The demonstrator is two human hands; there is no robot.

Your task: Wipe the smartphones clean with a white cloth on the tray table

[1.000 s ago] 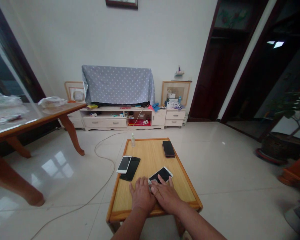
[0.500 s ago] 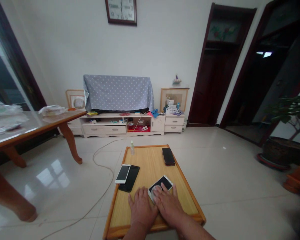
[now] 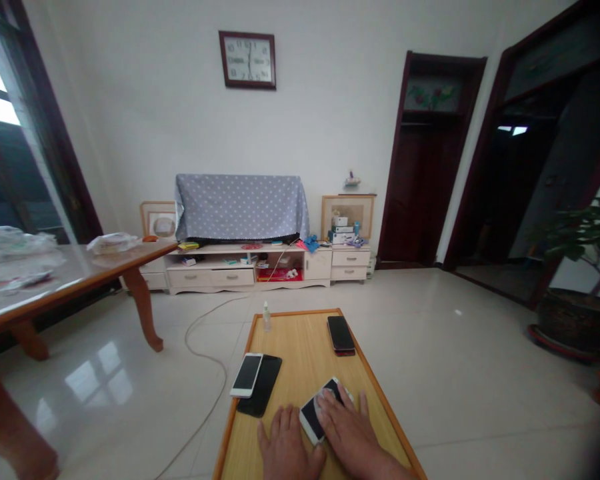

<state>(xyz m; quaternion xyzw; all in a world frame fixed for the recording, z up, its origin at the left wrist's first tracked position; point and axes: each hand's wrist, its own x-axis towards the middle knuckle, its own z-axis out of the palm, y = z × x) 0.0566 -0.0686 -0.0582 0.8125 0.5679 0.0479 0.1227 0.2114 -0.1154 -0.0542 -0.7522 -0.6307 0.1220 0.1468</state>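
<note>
White-framed phone [image 3: 316, 415] with dark screen on wooden desk [image 3: 300, 353], left hand [image 3: 286, 452] flat beside it, right hand [image 3: 349, 437] open-palmed over cloth [image 3: 324, 398] on its screen, neither grip closed, phone now turned more upright than before.

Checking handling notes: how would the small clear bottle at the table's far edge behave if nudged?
The small bottle stands upright, tall and narrow, so it would probably tip easily. Likely light. Once down, its round body could roll along the smooth wooden table, though the raised rim might stop it.

Glossy glass-fronted phone [image 3: 314, 419] on matt, smooth wooden table [image 3: 300, 347]
</note>
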